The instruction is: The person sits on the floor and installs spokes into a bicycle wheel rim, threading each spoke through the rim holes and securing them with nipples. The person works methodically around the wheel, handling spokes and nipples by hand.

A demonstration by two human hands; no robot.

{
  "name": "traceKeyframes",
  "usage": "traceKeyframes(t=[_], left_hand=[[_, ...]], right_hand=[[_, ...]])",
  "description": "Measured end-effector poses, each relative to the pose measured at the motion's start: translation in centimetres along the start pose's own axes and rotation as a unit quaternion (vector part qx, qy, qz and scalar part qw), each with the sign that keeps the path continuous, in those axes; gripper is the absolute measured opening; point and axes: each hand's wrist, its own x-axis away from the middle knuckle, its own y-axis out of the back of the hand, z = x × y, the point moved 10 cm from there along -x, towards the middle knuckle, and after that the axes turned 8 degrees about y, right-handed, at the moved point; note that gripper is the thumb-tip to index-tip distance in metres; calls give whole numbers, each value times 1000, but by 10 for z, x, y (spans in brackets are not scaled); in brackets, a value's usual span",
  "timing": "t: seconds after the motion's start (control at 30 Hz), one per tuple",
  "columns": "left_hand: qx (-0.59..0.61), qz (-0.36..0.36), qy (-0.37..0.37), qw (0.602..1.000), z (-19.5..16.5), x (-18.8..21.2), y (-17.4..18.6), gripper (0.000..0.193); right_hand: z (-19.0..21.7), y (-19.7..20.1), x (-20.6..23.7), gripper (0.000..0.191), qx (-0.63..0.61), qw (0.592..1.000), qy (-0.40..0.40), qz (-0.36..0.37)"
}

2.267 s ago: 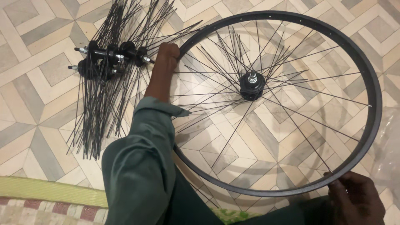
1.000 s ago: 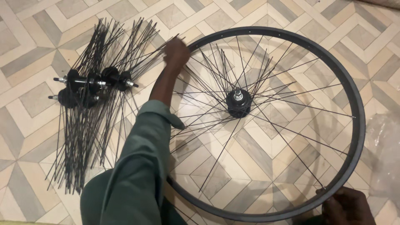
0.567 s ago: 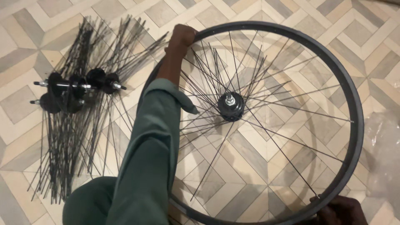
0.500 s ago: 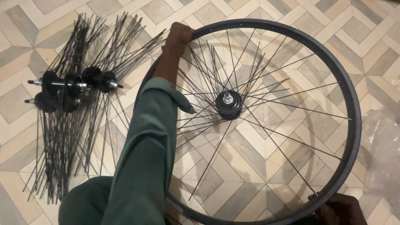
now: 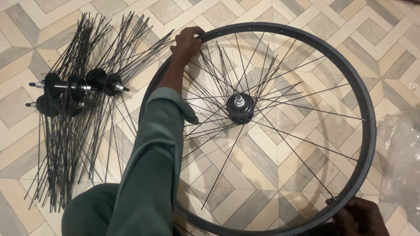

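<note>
A black bicycle wheel rim (image 5: 365,109) lies flat on the patterned tile floor, with a black hub (image 5: 239,108) at its middle and thin spokes fanning out, some loose at the rim end. My left hand (image 5: 187,43) grips the rim at its upper left edge, fingers curled over it. My green sleeve (image 5: 153,161) crosses the rim's left side. My right hand (image 5: 358,216) holds the rim at its lower right, by a spoke end there.
Left of the wheel lie two black hubs (image 5: 72,89) with axles and bundles of loose black spokes (image 5: 70,148) spread across the tiles. A clear plastic bag (image 5: 400,153) sits at the right edge.
My left hand has slid along the rim from its left side toward the top. The view has shifted so the wheel sits more to the left and lower.
</note>
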Motion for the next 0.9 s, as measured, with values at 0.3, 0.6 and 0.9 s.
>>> traceKeyframes(t=[0.3,0.6,0.9], left_hand=[[-86,-207,-301,927,-43,42,-12,61],[-5,-34,-535,844,-127,357,-13,28],[101,253,-387,881,-117,487,-71,23]], right_hand=[[56,-7,16,21,-43,995,-86,6],[136,30,58,17,-169,983,-60,-32],[159,49,97,13,-223,974,6,-33]])
